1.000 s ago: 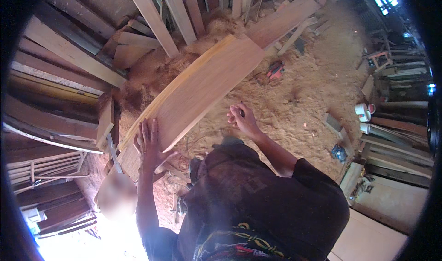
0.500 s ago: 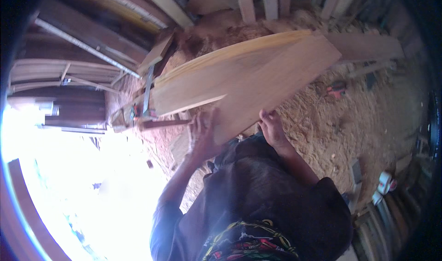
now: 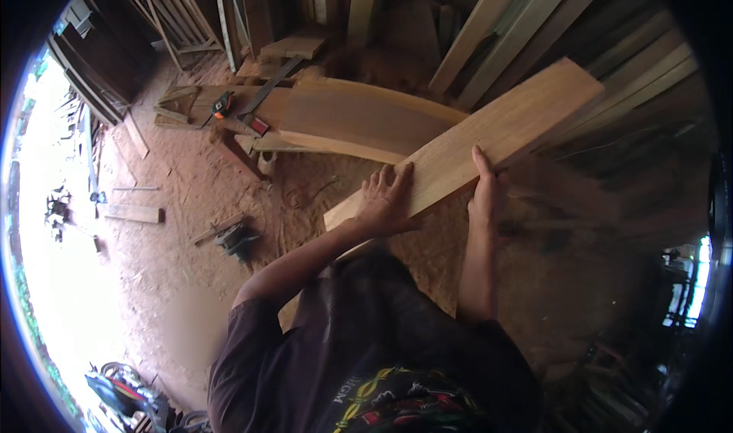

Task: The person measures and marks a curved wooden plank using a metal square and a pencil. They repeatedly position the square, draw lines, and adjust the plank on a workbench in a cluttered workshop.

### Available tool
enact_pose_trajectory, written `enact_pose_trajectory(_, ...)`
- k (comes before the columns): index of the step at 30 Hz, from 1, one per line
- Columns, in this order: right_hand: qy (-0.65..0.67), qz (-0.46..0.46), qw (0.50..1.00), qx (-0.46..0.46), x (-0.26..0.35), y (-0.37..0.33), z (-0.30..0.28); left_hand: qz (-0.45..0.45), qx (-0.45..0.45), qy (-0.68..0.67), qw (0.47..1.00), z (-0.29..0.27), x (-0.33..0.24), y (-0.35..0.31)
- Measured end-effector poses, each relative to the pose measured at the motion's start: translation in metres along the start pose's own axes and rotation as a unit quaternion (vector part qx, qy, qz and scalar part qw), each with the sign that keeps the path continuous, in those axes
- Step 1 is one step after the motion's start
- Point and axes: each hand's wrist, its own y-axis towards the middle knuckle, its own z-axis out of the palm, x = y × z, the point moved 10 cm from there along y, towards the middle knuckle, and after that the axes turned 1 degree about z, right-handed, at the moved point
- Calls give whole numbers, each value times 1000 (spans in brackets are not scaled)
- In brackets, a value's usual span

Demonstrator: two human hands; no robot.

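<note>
A long, pale wooden board [image 3: 534, 112] slants across in front of me, its far end up to the right. My left hand [image 3: 384, 202] holds its near part, the fingers laid over the upper face and the thumb by the near edge. My right hand [image 3: 486, 189] grips the near edge further along, thumb on top; its other fingers are mostly hidden. Beyond lies a wider plank [image 3: 366, 116], partly covered by the held board. Left of that plank are a square with a metal blade [image 3: 269, 91] and an orange-and-black tape measure [image 3: 222, 105].
A dark power tool [image 3: 237, 239] sits on the dusty floor to my left, with a short wood offcut [image 3: 134, 213] further left. Tall planks [image 3: 489, 36] lean at the back. More equipment [image 3: 126, 395] lies at the lower left.
My view has swung round to the right. The board stays in both hands; my right thumb now lies over its upper face, and more of the floor at left shows.
</note>
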Motion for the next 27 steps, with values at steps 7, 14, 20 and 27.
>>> enact_pose_trajectory(7,-271,-127,950,92,115,29,44,77,94,-194,974,24,-42,18)
enact_pose_trajectory(14,-554,-310,745,203,135,16,100,-57,42,-424,903,46,83,-15)
enact_pose_trajectory(20,-689,-363,551,300,35,24,117,-243,-284,-420,827,-14,265,-92)
enact_pose_trajectory(27,-603,-437,511,430,-41,8,86,-355,-423,-442,707,-45,309,-155)
